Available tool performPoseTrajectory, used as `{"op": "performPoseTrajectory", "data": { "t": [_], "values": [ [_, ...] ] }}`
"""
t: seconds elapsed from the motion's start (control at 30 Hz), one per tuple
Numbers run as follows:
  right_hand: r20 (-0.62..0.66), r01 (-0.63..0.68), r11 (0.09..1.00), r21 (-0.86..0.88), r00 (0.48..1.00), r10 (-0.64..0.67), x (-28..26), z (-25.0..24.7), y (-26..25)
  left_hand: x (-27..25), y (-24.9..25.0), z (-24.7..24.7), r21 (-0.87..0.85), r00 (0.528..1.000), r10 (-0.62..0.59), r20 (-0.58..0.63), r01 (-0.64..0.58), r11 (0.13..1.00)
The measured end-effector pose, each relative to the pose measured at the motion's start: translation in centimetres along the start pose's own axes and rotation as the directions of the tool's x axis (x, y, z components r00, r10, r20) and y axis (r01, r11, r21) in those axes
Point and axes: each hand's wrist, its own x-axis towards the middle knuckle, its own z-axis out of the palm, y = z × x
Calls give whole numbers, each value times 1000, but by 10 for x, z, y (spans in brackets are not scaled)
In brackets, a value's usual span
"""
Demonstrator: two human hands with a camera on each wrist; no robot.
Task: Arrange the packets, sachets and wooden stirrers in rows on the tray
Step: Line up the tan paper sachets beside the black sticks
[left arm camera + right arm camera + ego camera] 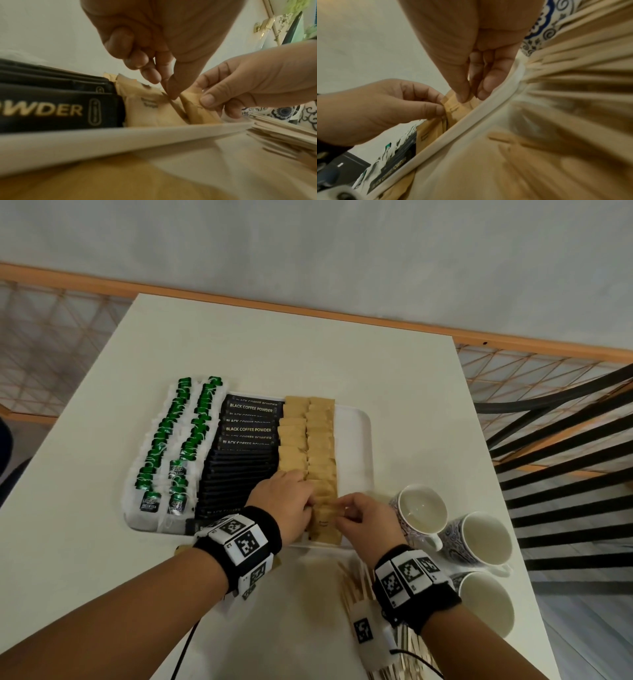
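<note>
A white tray [356, 440] carries rows of green-tagged tea bags [161, 446], black coffee powder sachets [246, 446] and brown paper sachets [322, 440]. At the near end of the brown rows, my left hand [287, 501] pinches the left edge of a brown sachet [330, 513] and my right hand [363, 518] pinches its right edge. In the left wrist view the sachet [193, 108] stands tilted just inside the tray rim [120, 136]. A pile of wooden stirrers [356, 587] lies on the table near my right wrist.
Three patterned mugs [479, 539] stand right of the tray on the white table [102, 559]. A black slatted chair [565, 467] sits beyond the table's right edge. The tray's right strip holds nothing. A brown sachet [102, 178] lies on the table under my left wrist.
</note>
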Motion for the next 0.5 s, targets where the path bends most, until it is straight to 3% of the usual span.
{"op": "performPoseTrajectory", "data": {
  "t": [0.1,0.27,0.5],
  "values": [
    [-29,3,1000,-9,1000,-4,2,5,-2,-4,-7,-3,-79,999,-16,-35,13,997],
    [-44,-26,999,24,999,27,3,8,-2,-13,-31,-16,-175,983,-142,-113,120,977],
    [-26,-23,999,23,999,23,1,11,-2,-28,-37,-16,-222,981,-195,-4,190,957]
  ]
}}
